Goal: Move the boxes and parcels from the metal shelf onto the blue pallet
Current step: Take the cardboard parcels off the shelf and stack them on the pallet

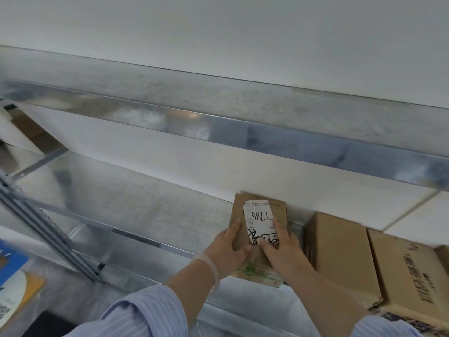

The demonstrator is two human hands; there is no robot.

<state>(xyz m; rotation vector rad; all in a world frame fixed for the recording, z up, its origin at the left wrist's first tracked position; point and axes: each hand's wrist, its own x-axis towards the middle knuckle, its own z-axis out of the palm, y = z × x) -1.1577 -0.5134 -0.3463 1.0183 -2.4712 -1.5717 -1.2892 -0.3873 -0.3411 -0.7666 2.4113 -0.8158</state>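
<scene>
A small brown cardboard box [279, 210] with a white label marked 7786 lies on the metal shelf [145, 210], its far end against the white wall. My left hand [228, 249] grips its left side, thumb over the top. My right hand [281, 249] lies on its top, fingers over the label, curling at the right edge. The blue pallet is not in view.
Two larger brown boxes [340, 249] [408, 273] stand on the shelf just right of the small one. An upper shelf beam [218, 122] runs overhead. A grey upright [48, 234] stands at the left. A blue and orange printed box [12, 283] lies at the lower left.
</scene>
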